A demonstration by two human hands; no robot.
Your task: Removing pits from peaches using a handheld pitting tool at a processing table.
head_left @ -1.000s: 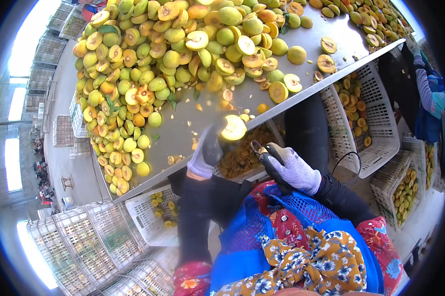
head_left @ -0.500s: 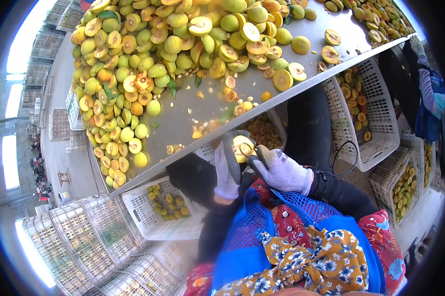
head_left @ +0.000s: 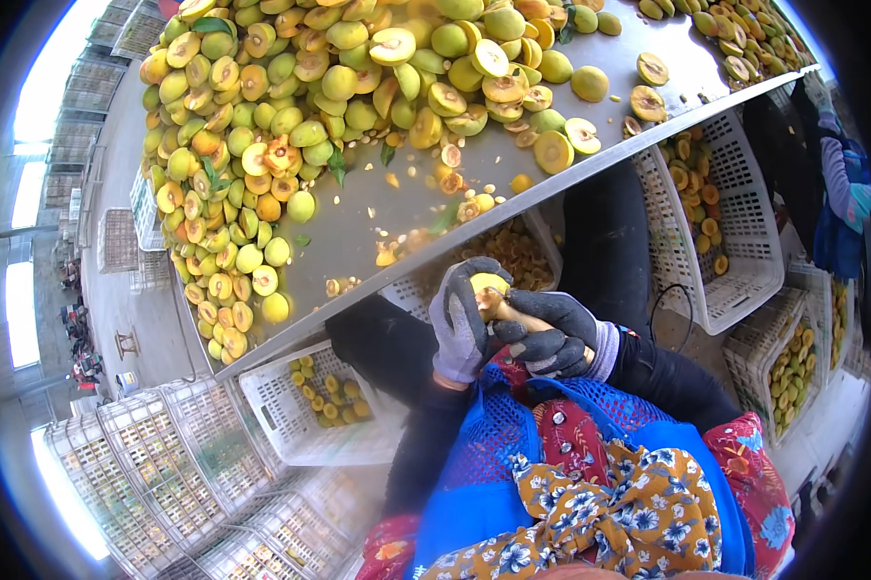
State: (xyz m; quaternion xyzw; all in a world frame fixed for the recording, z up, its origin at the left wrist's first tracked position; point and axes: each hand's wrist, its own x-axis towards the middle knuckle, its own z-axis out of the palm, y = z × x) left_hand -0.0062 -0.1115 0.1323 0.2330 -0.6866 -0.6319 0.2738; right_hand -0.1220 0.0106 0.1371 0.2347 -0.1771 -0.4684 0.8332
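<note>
My left hand (head_left: 459, 317), in a lavender glove with a dark palm, is closed around a yellow-green peach half (head_left: 489, 282). My right hand (head_left: 559, 333), gloved alike, is wrapped around the tan handle of a pitting tool (head_left: 524, 317). The tool's front end meets the peach half; fingers and fruit hide its tip. Both hands are in front of my chest, just short of the metal table's edge (head_left: 426, 244). On the table lies a large heap of cut peach halves (head_left: 290, 126), with loose pits and scraps near the edge.
Below the table edge, a crate (head_left: 546, 253) holds pits and scraps. White crates with peach halves stand at the left (head_left: 290, 435) and right (head_left: 740, 232). Stacked crates (head_left: 155, 464) fill the lower left. Another person's sleeve (head_left: 834, 169) shows at the far right.
My right hand has rolled over, so its dark fingers and the tool's handle now show. My left hand has turned the peach half, hiding most of its cut face.
</note>
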